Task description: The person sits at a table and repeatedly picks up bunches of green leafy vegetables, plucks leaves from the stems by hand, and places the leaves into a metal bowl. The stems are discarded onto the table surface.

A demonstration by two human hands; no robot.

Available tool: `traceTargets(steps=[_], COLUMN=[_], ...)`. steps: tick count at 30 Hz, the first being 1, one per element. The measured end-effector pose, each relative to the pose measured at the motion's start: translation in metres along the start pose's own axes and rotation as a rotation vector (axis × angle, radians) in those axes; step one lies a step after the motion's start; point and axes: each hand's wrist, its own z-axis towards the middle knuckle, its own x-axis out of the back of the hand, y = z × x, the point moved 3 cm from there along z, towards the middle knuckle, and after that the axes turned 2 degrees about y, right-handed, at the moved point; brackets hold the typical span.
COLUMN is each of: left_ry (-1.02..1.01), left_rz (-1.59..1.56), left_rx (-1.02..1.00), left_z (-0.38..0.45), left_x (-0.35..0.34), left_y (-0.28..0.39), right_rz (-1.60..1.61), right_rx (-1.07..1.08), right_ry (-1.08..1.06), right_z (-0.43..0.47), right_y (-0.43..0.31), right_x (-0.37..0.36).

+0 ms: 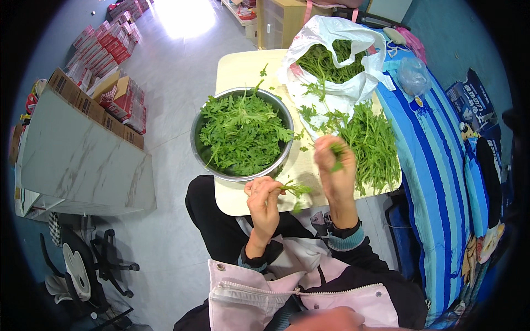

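Note:
Between the fingertips of my left hand [265, 200] is a small sprig of leafy greens [297, 189], held over the near edge of the cream table [244, 202]. My right hand [337, 171], blurred, has its fingers curled around a bit of green leaf [338, 156]. Just beyond my left hand stands a steel basin [289, 120] heaped with leafy greens [244, 132]. A pile of loose leafy stems [372, 153] lies to the right of my right hand. Behind it, a white plastic bag [331, 33] gapes over more greens [331, 62].
A bed or bench with a blue striped cover [430, 186] runs along the right, with a clear plastic bag [414, 76] on it. Leaf scraps dot the table. At left are a marble-patterned counter [87, 165], stacked cartons [107, 45] and an office chair [74, 269].

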Motion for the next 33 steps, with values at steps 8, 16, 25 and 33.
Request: traceTargets(steps=[8, 16, 25, 33], left_ry=[0.429, 0.482, 0.376, -0.038], left_rz=[-0.731, -0.939, -0.994, -0.59], left_rx=[0.324, 0.316, 0.328, 0.494], left_z=[-0.006, -0.007, -0.012, -0.005], left_x=[0.026, 0.036, 0.013, -0.003], left_y=[-0.024, -0.04, -0.036, -0.011], right_rz=[-0.688, -0.771, -0.477, -0.543], right_rx=[0.58, 0.055, -0.367, 0.027], right_ry=[-0.044, -0.28, -0.381, 0.26], right_z=[0.036, -0.007, -0.067, -0.041], right_y=[0.0, 0.037, 0.057, 0.008], right_x=[-0.047, -0.012, -0.003, 0.082])
